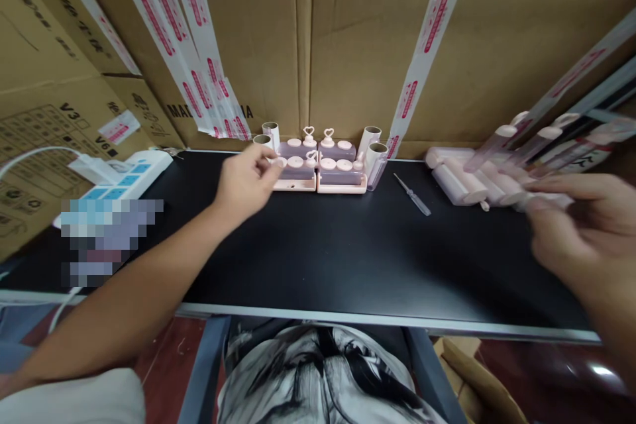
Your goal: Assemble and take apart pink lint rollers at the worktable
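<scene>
My left hand [246, 182] is at the left end of a pale pink holder [293, 185], its thumb and fingers pinched at a small round pink cap [281, 162]. Whether that cap is lifted or still seated is unclear. Beside it stands a second pink holder [342, 189] with lilac translucent bodies and round caps; some caps carry heart-shaped loops. On the right, my right hand [586, 225] closes on a pale translucent pink tube-like piece [549, 201], partly hidden and blurred. Next to that hand lies a group of translucent pink tubes [457, 179], some topped with loops.
White-and-clear open tubes [370, 139] flank the holders. A clear-handled screwdriver [412, 194] lies on the black table [322, 258]. At left are a power strip [119, 182] with a white cable and a pixelated object [104, 232]. Taped cardboard boxes [348, 33] wall the back.
</scene>
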Motion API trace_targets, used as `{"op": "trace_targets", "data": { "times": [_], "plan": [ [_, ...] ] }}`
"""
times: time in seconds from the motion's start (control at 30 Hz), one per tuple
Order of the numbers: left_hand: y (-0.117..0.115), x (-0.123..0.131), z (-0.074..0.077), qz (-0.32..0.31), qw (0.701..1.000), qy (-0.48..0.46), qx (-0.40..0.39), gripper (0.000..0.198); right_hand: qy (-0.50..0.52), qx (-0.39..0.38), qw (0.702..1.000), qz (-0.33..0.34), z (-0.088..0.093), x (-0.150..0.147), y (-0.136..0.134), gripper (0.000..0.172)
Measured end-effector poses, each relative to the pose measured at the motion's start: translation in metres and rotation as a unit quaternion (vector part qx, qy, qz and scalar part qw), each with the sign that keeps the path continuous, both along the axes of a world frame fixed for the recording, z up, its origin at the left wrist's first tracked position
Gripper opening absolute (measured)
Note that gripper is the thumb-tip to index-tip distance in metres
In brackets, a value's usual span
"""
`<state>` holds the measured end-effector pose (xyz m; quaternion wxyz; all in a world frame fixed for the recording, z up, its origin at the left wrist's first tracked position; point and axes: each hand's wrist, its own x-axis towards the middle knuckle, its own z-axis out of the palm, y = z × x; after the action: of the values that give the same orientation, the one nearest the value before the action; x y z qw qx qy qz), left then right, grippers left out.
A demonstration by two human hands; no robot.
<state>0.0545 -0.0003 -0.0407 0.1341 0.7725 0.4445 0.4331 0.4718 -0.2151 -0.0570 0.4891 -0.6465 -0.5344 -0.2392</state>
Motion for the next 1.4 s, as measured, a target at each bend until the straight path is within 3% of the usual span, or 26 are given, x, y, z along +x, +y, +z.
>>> {"op": "trace_targets", "data": {
  "times": [0.1, 0.2, 0.27, 0.33, 0.43, 0.57, 0.7, 0.8, 0.87, 0.97, 1.07, 1.13, 1.27, 1.33, 1.4],
  "plan": [
    [0.036, -0.019, 0.003, 0.100, 0.993, 0.026, 0.059, 0.030, -0.085, -0.053, 0.961, 0.258, 0.007, -0.070, 0.021, 0.015],
    [0.058, -0.026, -0.003, 0.142, 0.985, 0.072, 0.071, 0.035, -0.153, -0.133, 0.868, 0.452, -0.002, -0.130, 0.039, 0.022],
    [0.065, -0.024, -0.010, 0.148, 0.982, 0.099, 0.062, 0.036, -0.191, -0.162, 0.819, 0.517, -0.013, -0.157, 0.050, 0.018],
    [0.067, -0.020, -0.016, 0.149, 0.981, 0.116, 0.048, 0.036, -0.184, -0.178, 0.795, 0.550, -0.026, -0.174, 0.060, 0.014],
    [0.068, -0.015, -0.022, 0.153, 0.981, 0.121, 0.018, 0.035, -0.118, -0.193, 0.787, 0.574, -0.041, -0.181, 0.068, 0.012],
    [0.068, -0.014, -0.021, 0.159, 0.980, 0.120, 0.003, 0.028, -0.061, -0.213, 0.788, 0.575, -0.047, -0.175, 0.071, 0.010],
    [0.062, -0.022, -0.005, 0.176, 0.979, 0.100, 0.033, 0.028, 0.001, -0.243, 0.787, 0.567, -0.046, -0.169, 0.070, 0.010],
    [0.043, -0.021, 0.010, 0.166, 0.983, 0.037, 0.072, 0.028, 0.079, -0.254, 0.783, 0.562, -0.049, -0.168, 0.072, 0.012],
    [0.019, -0.012, 0.015, 0.102, 0.992, -0.023, 0.065, 0.030, 0.138, -0.256, 0.775, 0.561, -0.051, -0.169, 0.074, 0.022],
    [-0.024, 0.011, 0.008, -0.098, 0.992, -0.075, -0.040, 0.038, 0.208, -0.260, 0.772, 0.542, -0.054, -0.172, 0.076, 0.043],
    [-0.054, 0.029, -0.008, -0.233, 0.968, 0.006, -0.094, 0.038, 0.260, -0.266, 0.780, 0.503, -0.053, -0.174, 0.077, 0.032],
    [-0.060, 0.034, -0.018, -0.266, 0.961, 0.069, -0.040, 0.034, 0.349, -0.276, 0.739, 0.506, -0.051, -0.174, 0.077, 0.025],
    [-0.054, 0.035, -0.027, -0.290, 0.934, 0.188, 0.095, 0.023, 0.559, -0.283, 0.551, 0.552, -0.048, -0.174, 0.080, 0.035],
    [-0.051, 0.034, -0.025, -0.322, 0.900, 0.254, 0.147, 0.025, 0.597, -0.292, 0.511, 0.544, -0.047, -0.174, 0.081, 0.037],
    [-0.049, 0.035, -0.020, -0.376, 0.850, 0.314, 0.193, 0.032, 0.615, -0.300, 0.500, 0.531, -0.046, -0.174, 0.083, 0.035]
  ]
}}
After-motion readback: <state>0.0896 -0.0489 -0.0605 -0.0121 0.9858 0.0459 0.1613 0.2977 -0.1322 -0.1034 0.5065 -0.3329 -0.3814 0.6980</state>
